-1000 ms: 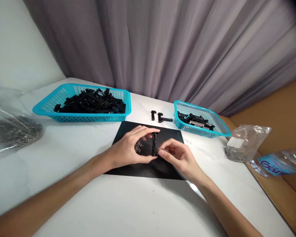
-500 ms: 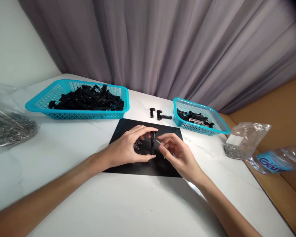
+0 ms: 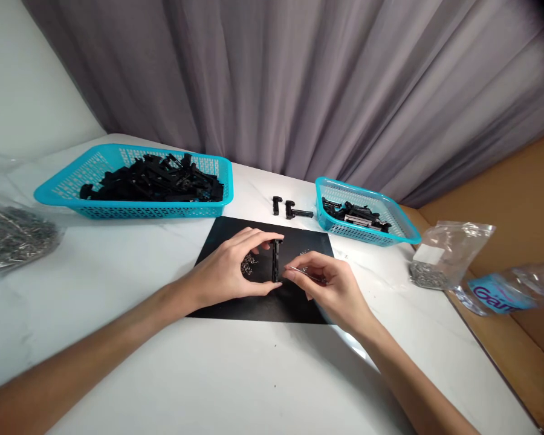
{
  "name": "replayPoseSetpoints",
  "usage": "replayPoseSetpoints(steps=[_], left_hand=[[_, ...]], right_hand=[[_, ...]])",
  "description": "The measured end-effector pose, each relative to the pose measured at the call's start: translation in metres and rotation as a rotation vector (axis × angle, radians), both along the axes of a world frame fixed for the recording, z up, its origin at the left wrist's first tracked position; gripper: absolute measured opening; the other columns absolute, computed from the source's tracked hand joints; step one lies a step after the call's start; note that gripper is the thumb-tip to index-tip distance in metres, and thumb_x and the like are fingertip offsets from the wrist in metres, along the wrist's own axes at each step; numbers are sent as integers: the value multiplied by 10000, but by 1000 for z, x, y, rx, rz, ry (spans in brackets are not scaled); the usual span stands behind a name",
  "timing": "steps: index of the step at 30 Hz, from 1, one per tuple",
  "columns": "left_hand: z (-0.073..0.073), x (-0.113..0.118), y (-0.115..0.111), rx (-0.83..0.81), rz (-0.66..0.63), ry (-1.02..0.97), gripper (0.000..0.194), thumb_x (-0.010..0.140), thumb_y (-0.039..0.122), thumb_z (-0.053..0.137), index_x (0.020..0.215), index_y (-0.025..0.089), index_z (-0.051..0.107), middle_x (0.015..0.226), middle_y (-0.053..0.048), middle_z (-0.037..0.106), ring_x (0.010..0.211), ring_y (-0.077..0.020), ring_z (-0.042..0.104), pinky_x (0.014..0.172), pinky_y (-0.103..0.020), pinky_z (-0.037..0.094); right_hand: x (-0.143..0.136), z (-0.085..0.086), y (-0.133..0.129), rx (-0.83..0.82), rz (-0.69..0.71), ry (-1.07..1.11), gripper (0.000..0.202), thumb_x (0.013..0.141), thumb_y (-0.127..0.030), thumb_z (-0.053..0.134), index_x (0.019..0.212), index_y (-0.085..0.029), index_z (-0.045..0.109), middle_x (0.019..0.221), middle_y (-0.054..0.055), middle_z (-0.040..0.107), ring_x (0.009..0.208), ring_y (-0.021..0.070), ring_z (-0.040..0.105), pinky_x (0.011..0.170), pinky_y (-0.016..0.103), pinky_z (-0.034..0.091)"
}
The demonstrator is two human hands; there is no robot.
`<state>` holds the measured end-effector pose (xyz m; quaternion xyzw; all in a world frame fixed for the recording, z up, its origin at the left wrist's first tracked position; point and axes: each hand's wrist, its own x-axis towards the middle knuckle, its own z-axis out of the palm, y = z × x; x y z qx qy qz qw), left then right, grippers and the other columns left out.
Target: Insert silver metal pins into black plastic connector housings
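Between thumb and fingers, my left hand (image 3: 229,266) grips a narrow black plastic part (image 3: 275,261) by its two ends, upright over the black mat (image 3: 254,309). My right hand (image 3: 333,284) pinches a thin metal tool like tweezers (image 3: 306,273), its tip pointing left, close beside the part. Whether the tip holds anything is too small to see. On the mat behind my left fingers lies a small heap of metal springs or clips (image 3: 248,263). More small metal pieces (image 3: 304,252) show just behind my right hand.
A blue basket (image 3: 149,211) of black parts stands at the left, a smaller blue basket (image 3: 367,234) at the right. Loose black parts (image 3: 294,211) lie between them. Bags of metal pieces sit at far left (image 3: 16,238) and right (image 3: 430,275), near a plastic bottle (image 3: 503,293).
The tool in my right hand has tilted flatter and its tip sits lower beside the black part. My left hand keeps its hold. The whole view has shifted slightly.
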<state>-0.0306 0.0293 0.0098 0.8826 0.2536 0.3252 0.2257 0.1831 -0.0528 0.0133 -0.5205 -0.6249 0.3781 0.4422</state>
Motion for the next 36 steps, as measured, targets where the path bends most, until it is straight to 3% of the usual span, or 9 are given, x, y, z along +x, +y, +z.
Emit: replayPoseSetpoints(steps=[5,15,20,27,36], left_hand=[[0,0,0,81,9,0,656,750,230,839,1352,209,577,1126,-54,664,1080,-244,614,971,-386,536],[4,0,0,102,54,7,620,744,174,794,1331,196,596,1151,-60,678,1091,-256,615,979,-406,537],[3,0,-1,111,26,7,624,755,174,793,1345,187,589,1147,-59,675,1090,-249,615,977,-393,532],[0,0,-2,103,2,18,631,743,141,784,1341,194,590,1129,-50,679,1085,-247,600,939,-389,541],[-1,0,-5,88,14,28,607,729,156,793,1303,170,597,1062,-50,657,1037,-248,588,906,-401,552]], right_hand=[[-7,-1,2,54,-29,2,151,910,-356,726,873,-212,752,938,25,688,661,117,480,582,268,373],[-11,-10,2,-87,3,215,183,831,-398,812,841,-217,786,902,28,683,786,163,573,679,303,409],[-5,-3,4,-10,103,69,111,898,-328,758,876,-223,786,924,21,672,755,144,566,632,292,388],[-1,1,0,112,172,-145,104,957,-217,694,941,-258,789,954,11,704,888,175,646,735,304,457],[2,-1,4,77,195,-148,88,950,-250,711,905,-257,787,936,0,739,862,171,643,708,295,434]])
